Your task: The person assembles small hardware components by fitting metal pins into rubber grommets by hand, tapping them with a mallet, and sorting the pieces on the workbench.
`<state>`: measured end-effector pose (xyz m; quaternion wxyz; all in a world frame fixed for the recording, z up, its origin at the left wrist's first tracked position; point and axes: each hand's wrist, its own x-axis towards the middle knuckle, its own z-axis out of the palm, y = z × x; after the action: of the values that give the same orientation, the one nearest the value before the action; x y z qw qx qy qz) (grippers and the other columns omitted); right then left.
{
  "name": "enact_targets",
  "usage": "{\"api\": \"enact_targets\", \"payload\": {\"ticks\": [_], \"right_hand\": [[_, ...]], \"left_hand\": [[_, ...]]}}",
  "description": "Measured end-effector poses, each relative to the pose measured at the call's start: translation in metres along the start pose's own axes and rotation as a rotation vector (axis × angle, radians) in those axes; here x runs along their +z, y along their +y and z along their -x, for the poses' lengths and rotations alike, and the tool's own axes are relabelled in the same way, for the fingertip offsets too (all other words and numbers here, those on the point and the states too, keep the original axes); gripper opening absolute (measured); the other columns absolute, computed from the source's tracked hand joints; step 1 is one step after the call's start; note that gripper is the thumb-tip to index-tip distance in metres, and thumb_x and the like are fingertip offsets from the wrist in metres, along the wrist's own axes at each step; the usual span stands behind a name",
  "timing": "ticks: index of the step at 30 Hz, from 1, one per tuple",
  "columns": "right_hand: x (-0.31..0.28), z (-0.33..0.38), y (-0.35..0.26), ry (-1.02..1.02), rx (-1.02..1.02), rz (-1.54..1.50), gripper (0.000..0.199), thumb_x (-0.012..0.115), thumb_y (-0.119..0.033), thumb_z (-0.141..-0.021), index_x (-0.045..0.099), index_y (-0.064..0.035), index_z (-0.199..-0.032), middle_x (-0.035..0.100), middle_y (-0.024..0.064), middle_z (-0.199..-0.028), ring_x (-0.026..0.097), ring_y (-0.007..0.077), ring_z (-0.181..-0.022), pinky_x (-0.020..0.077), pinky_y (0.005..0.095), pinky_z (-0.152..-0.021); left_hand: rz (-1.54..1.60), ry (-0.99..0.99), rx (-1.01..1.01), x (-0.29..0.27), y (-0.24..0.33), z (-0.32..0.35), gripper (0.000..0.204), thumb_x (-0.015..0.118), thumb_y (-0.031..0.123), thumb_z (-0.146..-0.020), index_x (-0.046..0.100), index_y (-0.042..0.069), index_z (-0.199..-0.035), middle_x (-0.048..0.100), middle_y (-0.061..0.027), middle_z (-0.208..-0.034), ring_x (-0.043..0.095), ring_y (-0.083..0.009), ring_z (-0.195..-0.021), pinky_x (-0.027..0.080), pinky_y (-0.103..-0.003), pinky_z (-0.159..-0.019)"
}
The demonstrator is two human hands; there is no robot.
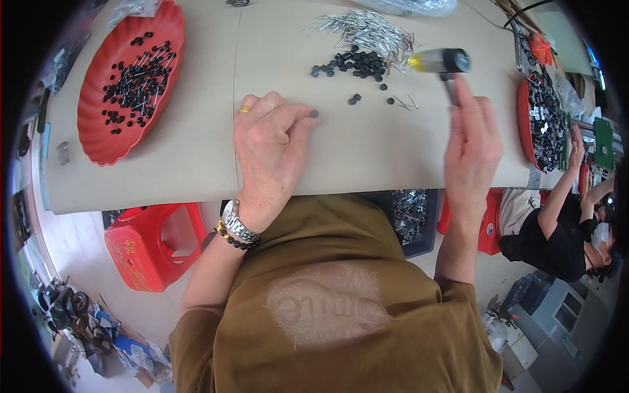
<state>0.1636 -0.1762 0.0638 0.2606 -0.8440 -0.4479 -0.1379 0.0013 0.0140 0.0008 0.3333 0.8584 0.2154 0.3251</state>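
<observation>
On the table (380, 154) before you | left, a tray (105, 147) of capped pins (141, 82) | centre, loose pins (373, 31), loose caps (363, 63) nearer you | right of the caps, the hammer (453, 61) in your right hand (475, 141) | far right, a second tray (524, 118) of small parts (549, 124)

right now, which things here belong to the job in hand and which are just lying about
Likely the job:
hammer, in right hand
cap, at left hand
loose caps
pins
left dish of capped pins

Likely just lying about:
left stool
clear bag, top centre
</observation>
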Motion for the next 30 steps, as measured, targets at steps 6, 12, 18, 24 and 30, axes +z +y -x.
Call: {"api": "enact_targets", "payload": {"ticks": [6, 12, 18, 24, 30], "right_hand": [[0.006, 0.02, 0.09, 0.066, 0.298, 0.507, 0.043, 0.062, -0.007, -0.097, 0.061, -0.014, -0.139, 0.058, 0.0115, -0.097, 0.064, 0.0316, -0.082, 0.0527, 0.0447, -0.072], [0.012, 0.028, 0.114, 0.031, 0.363, 0.635, 0.043, 0.069, -0.011, -0.091, 0.064, -0.0158, -0.134, 0.06, 0.0059, -0.099, 0.064, 0.0253, -0.092, 0.0558, 0.0407, -0.074], [0.007, 0.014, 0.096, 0.17, 0.162, 0.491, 0.035, 0.073, -0.011, -0.087, 0.07, -0.0151, -0.122, 0.062, 0.005, -0.102, 0.063, 0.0274, -0.093, 0.0519, 0.0423, -0.077], [0.025, 0.003, 0.045, -0.049, 0.024, -0.108, 0.022, 0.075, -0.006, -0.072, 0.064, -0.0096, -0.091, 0.059, 0.0083, -0.091, 0.056, 0.0314, -0.09, 0.0492, 0.0413, -0.082], [0.033, 0.005, 0.043, -0.184, 0.18, -0.22, 0.024, 0.077, -0.007, -0.074, 0.063, -0.0099, -0.093, 0.058, 0.007, -0.094, 0.056, 0.0294, -0.095, 0.0487, 0.0408, -0.083]], "left_hand": [[-0.17, 0.102, 0.087, -0.024, -0.002, -0.007, 0.011, 0.076, -0.003, -0.073, 0.072, 0.005, -0.081, 0.062, -0.0062, -0.076, 0.055, -0.0253, -0.076, 0.044, -0.037, -0.074], [-0.611, 0.289, 0.127, -0.103, -0.054, -0.046, 0.014, 0.079, 0.009, -0.085, 0.078, 0.006, -0.098, 0.074, -0.004, -0.089, 0.06, -0.0145, -0.078, 0.048, -0.029, -0.074], [-0.42, 0.389, -0.219, -0.158, -0.121, -0.062, 0.03, 0.079, 0.016, -0.09, 0.074, 0.001, -0.116, 0.077, -0.0096, -0.104, 0.071, -0.01, -0.091, 0.054, -0.023, -0.08], [-0.077, 0.404, -0.127, -0.107, -0.025, -0.055, 0.029, 0.074, 0.007, -0.092, 0.068, -0.004, -0.118, 0.068, -0.0096, -0.112, 0.062, -0.0143, -0.098, 0.05, -0.029, -0.085], [1.076, -0.459, -0.067, -0.059, 0.122, -0.046, 0.007, 0.067, 0.006, -0.091, 0.066, 0.0, -0.093, 0.059, -0.0067, -0.089, 0.053, -0.0159, -0.083, 0.042, -0.026, -0.071]]}}
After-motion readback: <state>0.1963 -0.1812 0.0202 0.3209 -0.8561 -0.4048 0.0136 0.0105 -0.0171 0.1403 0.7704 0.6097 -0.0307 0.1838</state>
